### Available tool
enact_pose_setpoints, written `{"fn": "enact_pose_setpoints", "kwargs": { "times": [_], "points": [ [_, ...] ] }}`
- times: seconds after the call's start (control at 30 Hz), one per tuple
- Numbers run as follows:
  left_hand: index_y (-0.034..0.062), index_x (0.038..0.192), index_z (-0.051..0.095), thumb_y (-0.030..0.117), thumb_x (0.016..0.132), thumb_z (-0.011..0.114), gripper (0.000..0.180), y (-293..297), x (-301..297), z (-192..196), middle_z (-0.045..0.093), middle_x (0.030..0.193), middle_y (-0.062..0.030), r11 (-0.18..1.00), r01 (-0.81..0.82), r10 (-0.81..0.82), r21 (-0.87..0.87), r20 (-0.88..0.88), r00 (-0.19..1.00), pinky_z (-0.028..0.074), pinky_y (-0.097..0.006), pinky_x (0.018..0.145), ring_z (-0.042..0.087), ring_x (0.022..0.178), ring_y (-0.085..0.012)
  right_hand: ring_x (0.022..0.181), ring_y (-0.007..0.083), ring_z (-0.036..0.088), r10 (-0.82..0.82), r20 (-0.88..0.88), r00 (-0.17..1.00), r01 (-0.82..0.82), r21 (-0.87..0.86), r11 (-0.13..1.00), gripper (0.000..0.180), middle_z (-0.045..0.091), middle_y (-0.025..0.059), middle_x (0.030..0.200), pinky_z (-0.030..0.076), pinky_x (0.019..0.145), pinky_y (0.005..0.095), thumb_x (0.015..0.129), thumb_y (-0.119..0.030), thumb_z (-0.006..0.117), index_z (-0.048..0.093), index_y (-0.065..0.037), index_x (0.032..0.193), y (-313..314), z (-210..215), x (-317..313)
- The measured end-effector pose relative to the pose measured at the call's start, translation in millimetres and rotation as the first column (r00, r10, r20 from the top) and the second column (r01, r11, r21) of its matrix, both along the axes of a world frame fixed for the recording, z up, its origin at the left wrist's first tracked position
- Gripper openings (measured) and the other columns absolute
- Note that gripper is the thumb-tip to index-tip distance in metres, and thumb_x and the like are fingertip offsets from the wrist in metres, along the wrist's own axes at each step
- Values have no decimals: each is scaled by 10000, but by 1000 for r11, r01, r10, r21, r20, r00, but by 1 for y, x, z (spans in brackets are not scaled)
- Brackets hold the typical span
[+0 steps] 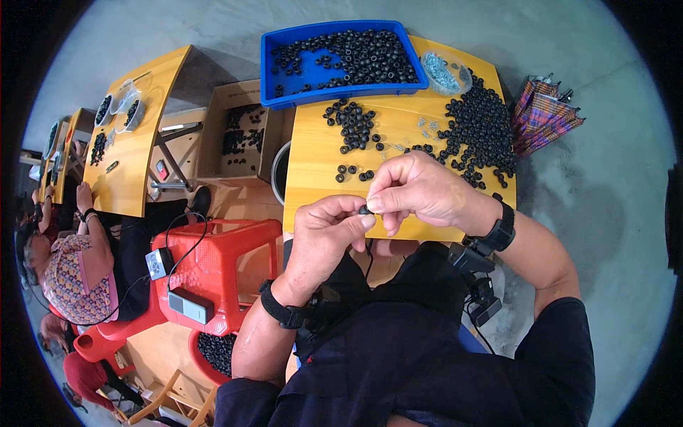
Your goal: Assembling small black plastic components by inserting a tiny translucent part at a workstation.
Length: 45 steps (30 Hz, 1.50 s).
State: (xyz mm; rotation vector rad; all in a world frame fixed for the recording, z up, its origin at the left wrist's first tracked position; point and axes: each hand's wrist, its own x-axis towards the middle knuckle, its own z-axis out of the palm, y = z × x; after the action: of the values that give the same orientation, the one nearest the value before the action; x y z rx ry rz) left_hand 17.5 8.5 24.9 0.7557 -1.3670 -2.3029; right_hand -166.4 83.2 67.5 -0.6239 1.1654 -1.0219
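Observation:
Near the front edge of the yellow table (307, 153), both hands meet around a small black round piece (364, 210). My left hand (321, 231) is closed on it, pinching with thumb and fingers. The thumb and forefinger of my right hand (423, 192) are pressed together at the same piece; whether they hold some smaller part is hidden. Just beyond the hands lie a few loose black ring-shaped pieces (346, 171), with a larger cluster (353, 124) behind them. Small shiny clear or metallic bits (425, 127) are scattered to the right of that cluster.
A blue tray (341, 92) of black pieces stands at the table's back edge, beside a clear tub (442, 74) of pale blue bits. A black heap (480, 128) covers the right side. A folded plaid umbrella (542, 117) is beyond it. Left are a red stool (203, 267) and a seated person (82, 281).

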Motion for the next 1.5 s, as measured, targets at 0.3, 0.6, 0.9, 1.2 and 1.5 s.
{"fn": "enact_pose_setpoints", "kwargs": {
  "times": [0.3, 0.6, 0.9, 1.2, 1.5],
  "points": [
    [-30, 976, 654, -41, 828, 646, 149, -1, -1, 1, 668, 808, -70, 1000, 18, -18, -24, 19, 1000, 468, -203, 511, 568, 561, -88, 594, 124, 636, 4, -10, 1000, -4, 20, 1000, 143, 644, 79, 742, 557, 532, 260, 855, -109, 672, 633, 27, 869, -1, -3, 0],
    [-35, 976, 649, -41, 838, 632, 139, 4, 0, 3, 665, 806, -69, 1000, -8, 9, -18, 22, 1000, 478, -206, 527, 578, 567, -90, 611, 107, 626, 44, -187, 981, -50, -32, 998, 138, 645, 65, 750, 556, 586, 248, 862, -119, 664, 628, 14, 857, 3, 5, 3],
    [-32, 968, 647, -17, 865, 623, 107, 12, -2, 1, 663, 808, -53, 990, 45, -49, -136, -25, 999, 497, -216, 594, 598, 656, -87, 724, 170, 665, 36, 30, 999, -39, 124, 992, 163, 661, 111, 853, 568, 593, 284, 862, -123, 664, 609, 19, 918, 14, 8, 2],
    [-13, 897, 675, 36, 821, 678, 90, 6, -1, -2, 629, 753, -55, 921, 179, -173, -346, 48, 984, 466, -253, 602, 581, 678, -102, 726, 220, 692, -79, 166, 983, 53, 156, 986, 134, 672, 171, 845, 585, 624, 301, 849, -68, 665, 597, 37, 898, 30, -7, 7],
    [-5, 872, 679, 23, 778, 690, 98, -3, 2, 3, 614, 706, -86, 827, 284, -283, -486, 77, 956, 450, -281, 573, 582, 634, -153, 758, 209, 689, -65, 177, 982, 47, 105, 993, 133, 670, 163, 858, 587, 675, 296, 848, -57, 659, 583, 33, 908, 38, -15, 15]
  ]
}}
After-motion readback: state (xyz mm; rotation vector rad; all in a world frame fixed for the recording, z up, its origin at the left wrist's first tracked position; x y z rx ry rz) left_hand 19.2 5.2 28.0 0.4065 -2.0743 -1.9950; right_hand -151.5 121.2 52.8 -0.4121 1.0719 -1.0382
